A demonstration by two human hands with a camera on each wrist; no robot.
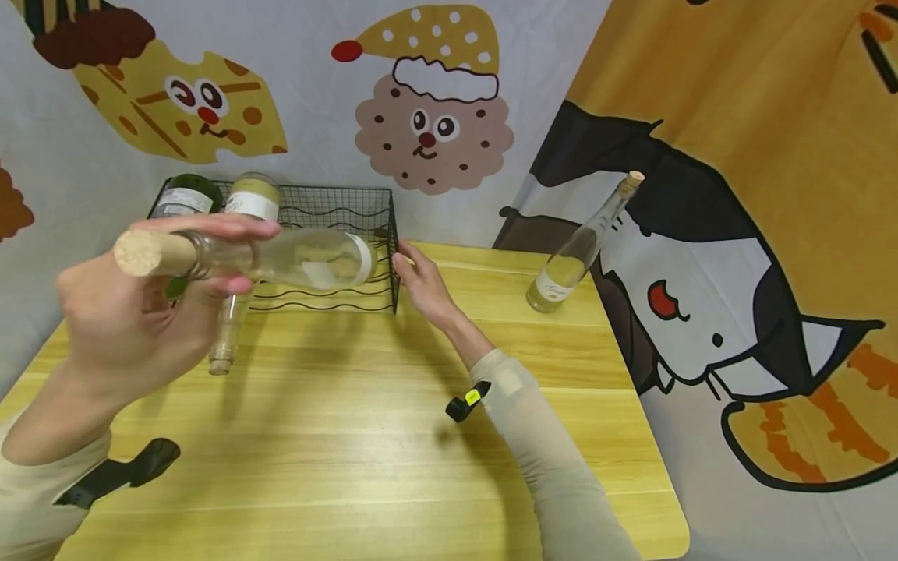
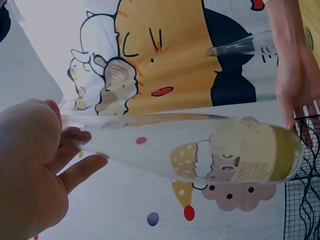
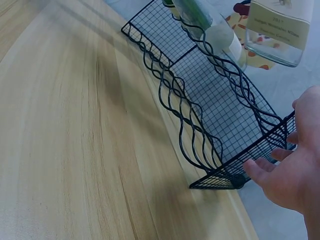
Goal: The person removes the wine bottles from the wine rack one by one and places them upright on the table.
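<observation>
My left hand (image 1: 150, 312) grips a clear glass bottle (image 1: 302, 261) by its neck. The bottle lies nearly sideways over the rack, its cork (image 1: 150, 253) toward me and its labelled base pointing right. In the left wrist view, the fingers circle the neck of this bottle (image 2: 255, 152). A black wire rack (image 1: 337, 195) with wavy bars sits at the table's back. At its right end panel, my right hand (image 1: 428, 288) rests its extended fingers against the wire. A green bottle (image 1: 185, 195) and a clear corked bottle (image 1: 252, 199) lie in the rack's left part.
Another corked clear bottle (image 1: 571, 261) stands upright at the right rear of the wooden table (image 1: 393, 436). Behind the table hangs a cloth (image 1: 302, 47) printed with cartoon figures. The table's right edge runs beside the cloth.
</observation>
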